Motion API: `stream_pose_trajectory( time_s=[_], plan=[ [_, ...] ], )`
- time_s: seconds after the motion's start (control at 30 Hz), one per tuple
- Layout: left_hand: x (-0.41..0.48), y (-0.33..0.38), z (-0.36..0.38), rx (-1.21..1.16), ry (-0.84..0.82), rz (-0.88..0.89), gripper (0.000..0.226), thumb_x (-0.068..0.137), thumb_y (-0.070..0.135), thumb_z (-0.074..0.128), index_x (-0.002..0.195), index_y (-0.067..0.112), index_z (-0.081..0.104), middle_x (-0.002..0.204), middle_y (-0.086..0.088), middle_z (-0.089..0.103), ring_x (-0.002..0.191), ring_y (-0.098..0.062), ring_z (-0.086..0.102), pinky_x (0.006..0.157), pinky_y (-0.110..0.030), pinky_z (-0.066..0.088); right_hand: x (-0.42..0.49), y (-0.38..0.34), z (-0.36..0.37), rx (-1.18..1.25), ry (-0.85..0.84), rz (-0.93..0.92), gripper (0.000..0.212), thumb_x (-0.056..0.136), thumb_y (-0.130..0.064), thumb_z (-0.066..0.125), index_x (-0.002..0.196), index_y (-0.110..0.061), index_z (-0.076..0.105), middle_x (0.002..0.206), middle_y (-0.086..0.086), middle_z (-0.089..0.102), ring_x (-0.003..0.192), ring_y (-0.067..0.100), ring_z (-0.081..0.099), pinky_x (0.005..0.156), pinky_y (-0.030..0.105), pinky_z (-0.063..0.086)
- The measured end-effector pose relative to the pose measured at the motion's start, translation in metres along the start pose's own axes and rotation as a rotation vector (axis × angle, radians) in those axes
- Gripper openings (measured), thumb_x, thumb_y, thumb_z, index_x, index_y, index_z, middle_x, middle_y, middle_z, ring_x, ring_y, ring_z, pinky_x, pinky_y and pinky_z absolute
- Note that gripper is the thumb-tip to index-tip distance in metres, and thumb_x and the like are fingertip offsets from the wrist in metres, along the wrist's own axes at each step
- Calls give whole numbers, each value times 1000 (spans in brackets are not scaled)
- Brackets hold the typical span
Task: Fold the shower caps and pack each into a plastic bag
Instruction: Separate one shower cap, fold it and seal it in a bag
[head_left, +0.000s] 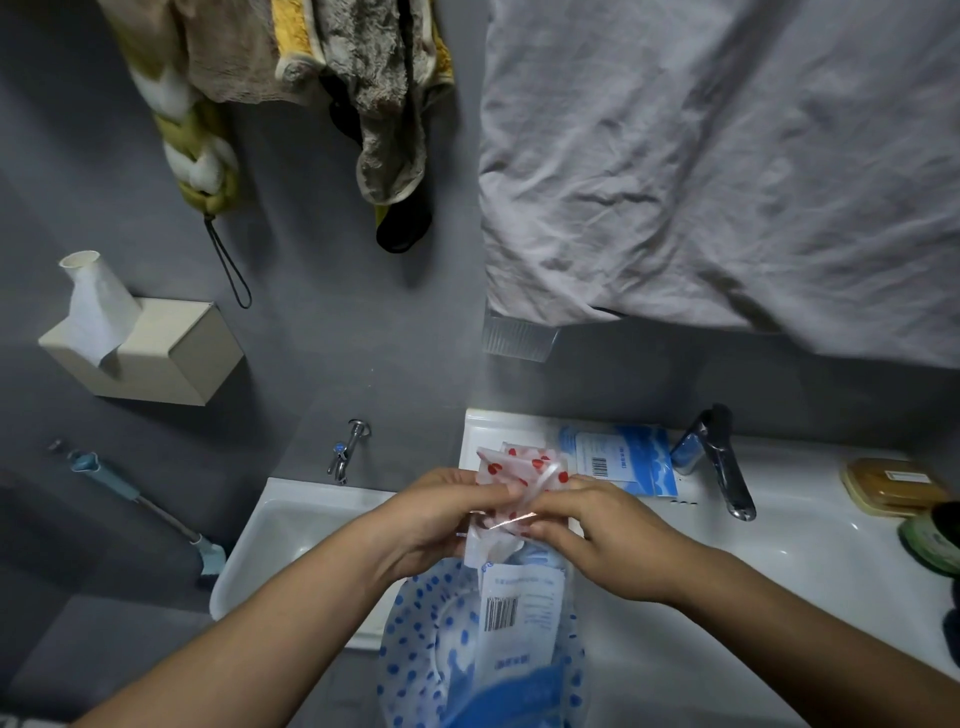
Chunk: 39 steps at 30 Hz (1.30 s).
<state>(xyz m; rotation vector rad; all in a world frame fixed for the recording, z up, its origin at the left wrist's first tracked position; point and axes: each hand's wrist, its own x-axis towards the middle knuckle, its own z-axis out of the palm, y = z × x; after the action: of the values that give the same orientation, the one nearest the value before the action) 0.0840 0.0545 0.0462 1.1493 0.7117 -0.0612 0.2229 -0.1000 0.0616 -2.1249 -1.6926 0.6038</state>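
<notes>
My left hand (441, 512) and my right hand (597, 530) meet over the sink edge, both pinching a folded white shower cap with red spots (519, 465). The cap sits partly inside a clear plastic bag (493, 540) that hangs down between my hands. Below them lies a white shower cap with blue dots (421, 639), spread out near my body. On top of it rests a plastic bag with a barcode label (519, 613). Another blue-and-white labelled bag (623, 457) lies flat on the sink ledge behind my hands.
A white sink (779, 545) with a dark tap (722, 457) fills the right. A lower white basin (291, 525) and a small wall tap (348, 449) are to the left. Soap dish (893, 486), tissue box (150, 348), hanging towels and a grey cloth are around.
</notes>
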Motion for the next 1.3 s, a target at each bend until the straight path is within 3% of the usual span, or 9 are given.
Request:
stream_pose_trajectory(
  time_s=[0.1, 0.23, 0.43, 0.6, 0.67, 0.83, 0.97, 1.1, 1.3],
  plan=[
    [-3, 1, -1, 30, -49, 40, 45, 72, 15, 87, 113, 2, 72, 113, -24, 73, 104, -38, 69, 95, -48, 52, 0, 0, -1, 96, 4, 33, 13, 93, -43, 53, 101, -39, 63, 107, -16, 55, 100, 0, 51, 88, 27, 49],
    [-4, -2, 1, 27, -5, 130, 39, 80, -3, 75, 118, -3, 67, 114, -24, 73, 103, -37, 70, 89, -42, 59, 0, -4, -5, 222, 99, 54, 11, 86, -38, 67, 96, -39, 64, 114, -15, 42, 104, 1, 52, 88, 19, 48],
    [-4, -3, 6, 21, 46, 224, 36, 81, 2, 77, 116, 3, 68, 110, -19, 75, 103, -35, 73, 94, -46, 56, -1, -6, -14, 358, 135, 108, 86, 83, -29, 73, 142, -56, 17, 104, -16, 66, 88, -1, 66, 79, 20, 52],
    [-6, 1, 7, 51, 48, 267, 36, 80, 9, 80, 115, 9, 70, 110, -15, 76, 103, -34, 73, 94, -48, 56, 1, -3, -22, 243, 176, 40, 19, 88, -36, 66, 101, -40, 53, 91, -14, 68, 83, 0, 63, 75, 27, 52],
    [-8, 2, 9, 66, 57, 292, 37, 80, 10, 80, 115, 9, 69, 109, -13, 77, 101, -31, 74, 90, -42, 58, 2, 0, -23, 211, 199, 16, 9, 87, -39, 65, 90, -36, 58, 93, -14, 59, 85, 2, 60, 77, 28, 50],
    [-10, 2, 11, 100, 31, 325, 39, 79, 5, 80, 115, 7, 67, 109, -14, 77, 98, -31, 75, 84, -40, 60, 6, 0, -26, 254, 230, 23, 24, 88, -53, 51, 94, -31, 59, 98, -14, 54, 90, 7, 59, 82, 39, 52],
    [-9, 6, 12, 146, 11, 356, 42, 76, -3, 81, 115, 6, 68, 114, -17, 74, 99, -32, 74, 85, -40, 60, 6, 0, -30, 290, 261, -11, 32, 93, -39, 56, 123, -42, 45, 115, -18, 62, 105, 6, 62, 91, 40, 52],
    [-9, 10, 14, 150, -6, 350, 50, 73, -9, 80, 119, 6, 66, 114, -15, 74, 91, -25, 76, 77, -32, 61, 8, 0, -38, 153, 164, -78, 35, 91, -24, 62, 124, -34, 59, 121, -20, 64, 113, -1, 58, 97, 33, 49],
    [-4, 4, 17, 138, 64, 367, 58, 74, -12, 78, 126, 5, 59, 109, -8, 72, 82, -15, 75, 75, -27, 60, 2, -16, -40, -58, 11, -95, 35, 91, -54, 45, 125, -48, 53, 110, -18, 42, 90, 5, 57, 78, 36, 53]
  ],
)
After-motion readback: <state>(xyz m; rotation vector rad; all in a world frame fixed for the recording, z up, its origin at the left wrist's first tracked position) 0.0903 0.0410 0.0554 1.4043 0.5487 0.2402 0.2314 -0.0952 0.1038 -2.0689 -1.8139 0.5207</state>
